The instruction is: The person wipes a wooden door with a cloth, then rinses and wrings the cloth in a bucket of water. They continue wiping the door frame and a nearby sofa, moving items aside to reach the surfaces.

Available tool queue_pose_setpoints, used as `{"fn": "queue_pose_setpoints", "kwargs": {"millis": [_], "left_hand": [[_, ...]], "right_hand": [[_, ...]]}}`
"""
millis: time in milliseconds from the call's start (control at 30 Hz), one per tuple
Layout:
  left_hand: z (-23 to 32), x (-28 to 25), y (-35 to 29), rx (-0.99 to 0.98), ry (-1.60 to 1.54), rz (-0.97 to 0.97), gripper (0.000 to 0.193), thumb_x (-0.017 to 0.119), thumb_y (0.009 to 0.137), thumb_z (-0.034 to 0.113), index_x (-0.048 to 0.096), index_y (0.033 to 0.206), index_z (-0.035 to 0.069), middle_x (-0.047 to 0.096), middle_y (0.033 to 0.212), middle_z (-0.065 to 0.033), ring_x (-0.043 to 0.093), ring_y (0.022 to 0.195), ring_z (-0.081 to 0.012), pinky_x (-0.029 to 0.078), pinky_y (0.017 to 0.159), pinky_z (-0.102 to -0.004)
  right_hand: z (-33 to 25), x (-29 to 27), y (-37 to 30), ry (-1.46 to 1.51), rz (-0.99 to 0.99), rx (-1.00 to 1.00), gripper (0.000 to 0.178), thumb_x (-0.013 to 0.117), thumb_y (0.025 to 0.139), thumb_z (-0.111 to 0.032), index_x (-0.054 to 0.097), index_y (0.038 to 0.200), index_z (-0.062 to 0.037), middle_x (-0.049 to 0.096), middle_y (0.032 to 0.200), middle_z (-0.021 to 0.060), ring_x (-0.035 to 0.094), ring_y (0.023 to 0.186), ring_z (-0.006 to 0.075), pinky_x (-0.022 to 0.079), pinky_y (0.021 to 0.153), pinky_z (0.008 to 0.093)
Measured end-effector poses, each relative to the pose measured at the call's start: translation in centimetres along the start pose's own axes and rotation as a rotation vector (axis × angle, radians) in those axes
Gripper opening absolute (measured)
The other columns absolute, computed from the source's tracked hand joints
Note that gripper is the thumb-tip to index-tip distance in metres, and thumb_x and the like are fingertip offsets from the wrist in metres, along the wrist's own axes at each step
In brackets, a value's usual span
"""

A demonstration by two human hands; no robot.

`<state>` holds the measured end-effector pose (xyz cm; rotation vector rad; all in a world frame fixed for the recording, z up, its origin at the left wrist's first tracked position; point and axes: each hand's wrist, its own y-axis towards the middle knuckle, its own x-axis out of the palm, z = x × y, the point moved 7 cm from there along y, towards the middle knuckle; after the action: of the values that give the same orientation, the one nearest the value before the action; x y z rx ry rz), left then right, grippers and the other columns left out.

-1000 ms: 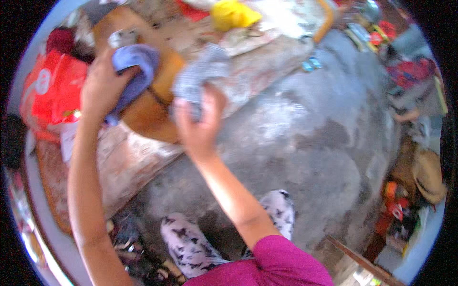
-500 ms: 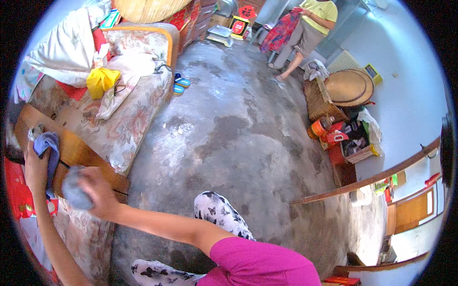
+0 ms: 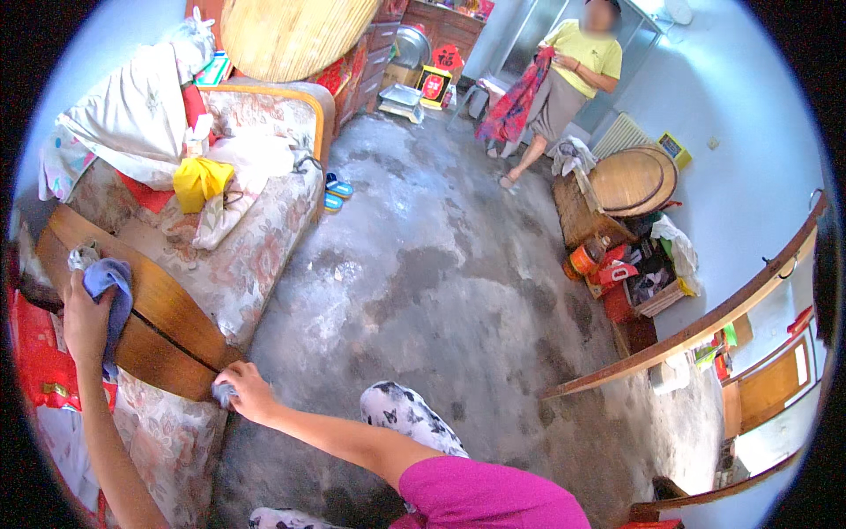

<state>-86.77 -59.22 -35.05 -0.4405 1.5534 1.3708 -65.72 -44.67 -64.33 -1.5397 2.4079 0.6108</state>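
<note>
A brown wooden panel [image 3: 159, 353] with a dark seam lies across the floral sofa on my left. Near its far-left end, my left hand [image 3: 85, 324] is closed on a blue cloth [image 3: 109, 280], which hangs down over the wood. A crumpled greyish-white bit [image 3: 83, 257] shows just beyond those fingertips; whether the hand grips it too, I cannot tell. My right hand [image 3: 251, 393] is at the panel's near-right end, fingers wrapped round a grey cloth [image 3: 225, 391] that touches the edge. Most of that cloth is hidden by the hand.
A floral sofa [image 3: 260, 282] carries white cloths and a yellow bag [image 3: 201, 183]. Blue slippers [image 3: 336, 187] lie on the concrete floor. Another person [image 3: 577, 66] stands at the back holding red patterned fabric. Boxes, an orange-labelled bottle [image 3: 585, 257] and round woven trays [image 3: 630, 176] line the right wall.
My right hand has swept right and nearer along the panel with the grey cloth, reaching its end. The left hand keeps hold of the blue cloth. The whole view has shifted slightly.
</note>
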Motion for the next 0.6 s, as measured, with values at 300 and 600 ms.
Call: {"fn": "queue_pose_setpoints", "kwargs": {"millis": [300, 600], "left_hand": [[1.2, -0.3, -0.9, -0.068, 0.009, -0.022, 0.065, 0.077, 0.083, 0.03, 0.049, 0.136, 0.003, 0.06, 0.123, -0.0283, 0.06, 0.111, -0.0468, 0.049, 0.094, -0.0501], [8.1, -5.1, -0.5, 0.015, 0.106, 0.013, 0.076, 0.071, 0.08, 0.062, 0.059, 0.131, 0.007, 0.066, 0.12, -0.0249, 0.066, 0.111, -0.041, 0.054, 0.093, -0.0501]], "right_hand": [[-18.6, -4.5, 6.0, 0.307, 0.37, -0.603, 0.053, 0.072, 0.07, -0.007, 0.059, 0.121, -0.0149, 0.047, 0.134, 0.0173, 0.046, 0.125, 0.042, 0.035, 0.109, 0.0531], [1.2, 2.3, 0.6, 0.133, 0.463, -0.247, 0.04, 0.063, 0.082, -0.005, 0.044, 0.117, -0.0083, 0.037, 0.134, 0.0279, 0.043, 0.124, 0.0467, 0.034, 0.108, 0.0554]]}}
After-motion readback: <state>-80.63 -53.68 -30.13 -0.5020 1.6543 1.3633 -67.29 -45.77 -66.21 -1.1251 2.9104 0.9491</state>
